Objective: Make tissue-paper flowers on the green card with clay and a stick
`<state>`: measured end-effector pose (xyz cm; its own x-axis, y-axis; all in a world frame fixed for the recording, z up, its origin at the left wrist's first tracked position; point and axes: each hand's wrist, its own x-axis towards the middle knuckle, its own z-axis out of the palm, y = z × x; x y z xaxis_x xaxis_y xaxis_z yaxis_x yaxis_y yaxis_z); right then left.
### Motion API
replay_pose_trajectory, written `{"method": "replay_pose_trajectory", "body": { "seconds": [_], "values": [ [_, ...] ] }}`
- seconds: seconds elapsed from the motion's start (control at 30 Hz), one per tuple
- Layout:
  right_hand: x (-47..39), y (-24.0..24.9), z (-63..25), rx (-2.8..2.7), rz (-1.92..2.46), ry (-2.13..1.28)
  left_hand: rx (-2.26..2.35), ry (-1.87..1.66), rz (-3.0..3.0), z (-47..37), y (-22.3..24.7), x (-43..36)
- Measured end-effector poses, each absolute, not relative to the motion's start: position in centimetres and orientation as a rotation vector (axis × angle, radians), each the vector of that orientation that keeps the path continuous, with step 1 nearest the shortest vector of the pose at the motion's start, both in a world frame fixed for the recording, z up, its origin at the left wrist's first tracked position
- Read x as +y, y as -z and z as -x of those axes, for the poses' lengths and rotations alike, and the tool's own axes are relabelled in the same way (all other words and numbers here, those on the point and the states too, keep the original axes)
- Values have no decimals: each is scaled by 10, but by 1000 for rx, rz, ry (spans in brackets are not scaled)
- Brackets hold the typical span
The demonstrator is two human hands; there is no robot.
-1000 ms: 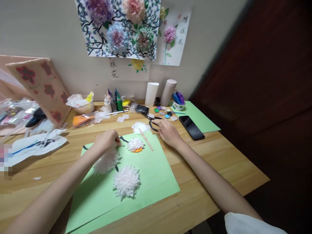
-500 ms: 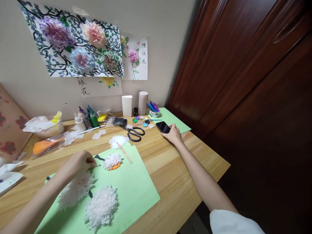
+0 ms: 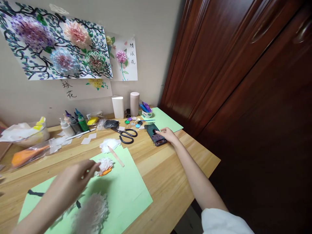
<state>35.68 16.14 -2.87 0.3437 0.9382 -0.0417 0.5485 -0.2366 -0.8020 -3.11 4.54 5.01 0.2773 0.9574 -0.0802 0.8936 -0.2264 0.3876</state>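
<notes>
My right hand (image 3: 167, 135) rests at the lit phone (image 3: 156, 135) lying on the wooden table, its index finger stretched onto the screen and the other fingers beside it. Over the green paper (image 3: 131, 185) hovers my left hand (image 3: 85, 174), blurred, its thumb and fingertips near each other beside a small white paper flower (image 3: 106, 164) with an orange piece under it; whether it holds anything is hidden. A larger fluffy white flower (image 3: 94, 211) sits below. Another one is mostly behind the left forearm.
Black scissors (image 3: 126, 135), a wooden stick (image 3: 115, 156) and white paper pieces (image 3: 109, 145) lie past the paper. Paint bottles (image 3: 73, 125), an orange clay bag (image 3: 29, 155) and two upright containers (image 3: 135, 104) stand along the wall. A dark wooden cabinet (image 3: 219, 65) is at right.
The view has shifted right. The phone's screen has lit up, and my right index finger has moved onto it. My left hand has moved toward the small flower.
</notes>
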Motion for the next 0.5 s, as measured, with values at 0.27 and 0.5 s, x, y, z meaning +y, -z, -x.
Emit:
{"method": "replay_pose_trajectory", "body": {
  "seconds": [0.27, 0.5],
  "values": [
    [164, 33, -375, -1178, 1797, -967, 816, -147, -2749, -24, -15, 19],
    [163, 34, -373, -1154, 1835, -960, 814, -145, -2737, -19, -11, 23]
  ]
}}
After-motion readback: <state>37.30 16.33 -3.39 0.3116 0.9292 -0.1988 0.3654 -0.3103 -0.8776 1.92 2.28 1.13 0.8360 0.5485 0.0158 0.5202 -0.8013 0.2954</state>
